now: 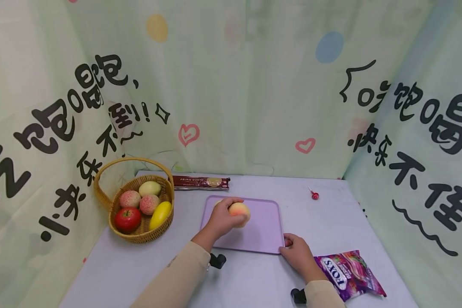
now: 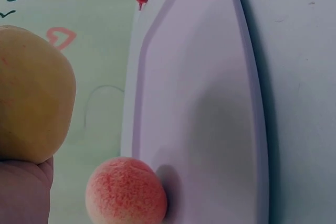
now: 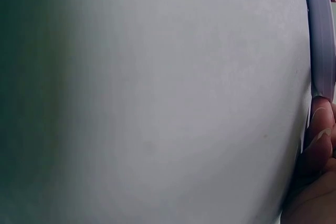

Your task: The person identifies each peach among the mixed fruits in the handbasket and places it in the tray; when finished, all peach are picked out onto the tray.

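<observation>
My left hand (image 1: 221,220) grips a yellow-orange peach (image 1: 239,212) above the purple tray (image 1: 262,226). Close up in the left wrist view, that peach (image 2: 34,95) fills the left side, with part of a finger or thumb beneath it. A pinkish-red fuzzy peach (image 2: 126,192) sits on the tray at its far side; in the head view my left hand hides most of it. At the tray's near right corner my right hand (image 1: 298,252) pinches the rim. The right wrist view has its fingers (image 3: 320,121) against the tray edge (image 3: 321,40).
A wicker basket (image 1: 140,237) with several fruits stands at the left. Behind the tray lies a long brown packet (image 1: 202,183). A red lollipop (image 1: 315,195) is at the back right, and a purple Fox's candy bag (image 1: 350,273) lies beside my right forearm. Curtains border the table.
</observation>
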### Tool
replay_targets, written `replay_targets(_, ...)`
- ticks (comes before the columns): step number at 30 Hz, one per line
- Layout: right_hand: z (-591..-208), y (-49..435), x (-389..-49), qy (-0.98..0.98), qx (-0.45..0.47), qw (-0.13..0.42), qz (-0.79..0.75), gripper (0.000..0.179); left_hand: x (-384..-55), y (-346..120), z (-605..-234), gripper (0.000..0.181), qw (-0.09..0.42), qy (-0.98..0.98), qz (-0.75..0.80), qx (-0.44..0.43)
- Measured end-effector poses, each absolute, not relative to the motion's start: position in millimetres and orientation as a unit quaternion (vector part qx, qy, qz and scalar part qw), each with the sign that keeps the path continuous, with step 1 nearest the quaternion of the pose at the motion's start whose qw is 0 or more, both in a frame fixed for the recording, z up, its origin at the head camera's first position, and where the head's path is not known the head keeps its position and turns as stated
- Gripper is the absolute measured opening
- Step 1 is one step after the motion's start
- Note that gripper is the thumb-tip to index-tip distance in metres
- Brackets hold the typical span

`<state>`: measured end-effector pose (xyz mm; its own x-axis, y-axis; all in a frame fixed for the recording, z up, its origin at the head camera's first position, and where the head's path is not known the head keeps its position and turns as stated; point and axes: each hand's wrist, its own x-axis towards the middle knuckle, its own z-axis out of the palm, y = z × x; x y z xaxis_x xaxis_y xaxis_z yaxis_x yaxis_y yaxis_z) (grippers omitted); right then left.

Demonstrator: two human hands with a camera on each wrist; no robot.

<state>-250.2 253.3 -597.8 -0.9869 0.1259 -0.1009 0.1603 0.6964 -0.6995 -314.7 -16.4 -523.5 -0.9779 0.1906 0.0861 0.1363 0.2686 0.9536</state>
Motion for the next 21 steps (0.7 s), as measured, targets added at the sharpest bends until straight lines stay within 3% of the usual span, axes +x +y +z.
replay_targets(21, -597.4, 255.0, -250.1, 0.919, 0.079, 0.036, -0.384, 0.049, -325.7, 7.3, -535.2, 0.051, 0.036, 0.814, 0.569, 0.116)
